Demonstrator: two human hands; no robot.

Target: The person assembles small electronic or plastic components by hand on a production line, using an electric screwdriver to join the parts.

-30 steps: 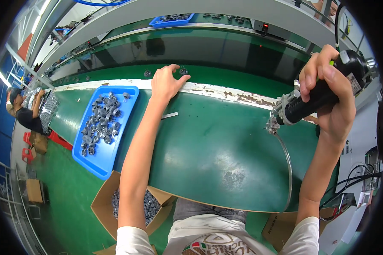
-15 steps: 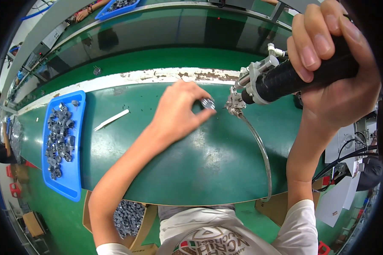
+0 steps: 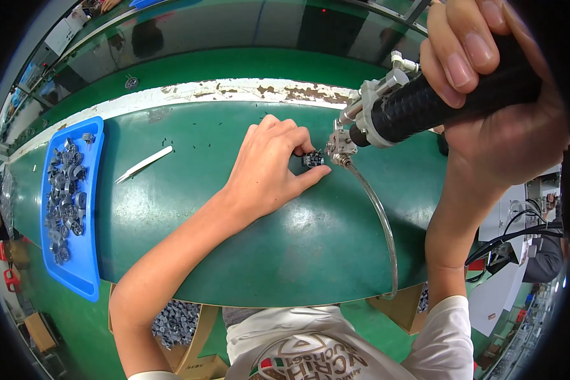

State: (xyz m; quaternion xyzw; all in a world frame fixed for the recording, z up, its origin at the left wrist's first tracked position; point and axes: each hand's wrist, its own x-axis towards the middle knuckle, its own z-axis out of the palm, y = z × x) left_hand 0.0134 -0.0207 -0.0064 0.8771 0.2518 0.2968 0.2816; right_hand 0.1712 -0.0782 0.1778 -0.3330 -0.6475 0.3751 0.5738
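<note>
Between the thumb and fingers of my left hand (image 3: 263, 158) is a small round dark grey part (image 3: 312, 159) with metal bits on its face. My right hand (image 3: 487, 82) is wrapped round the thick black handle of a power screwdriver (image 3: 411, 107), which lies slanted with its metal nose (image 3: 341, 147) pointing left. That nose sits just right of the part; whether the two touch I cannot tell. A clear hose (image 3: 380, 218) runs from the nose down to the table's near edge.
At the left, a blue tray (image 3: 97, 209) holds several similar grey parts (image 3: 66, 190). White tweezers (image 3: 144, 164) lie on the green table (image 3: 247, 266), with tiny dark screws beyond them. Under the near edge, a cardboard box (image 3: 199, 329) is full of small grey pieces. A conveyor (image 3: 234, 66) runs along the back.
The part has turned in my left fingers, its metal-studded side now showing. The screwdriver nose is closer to it. The whole view has shifted slightly.
</note>
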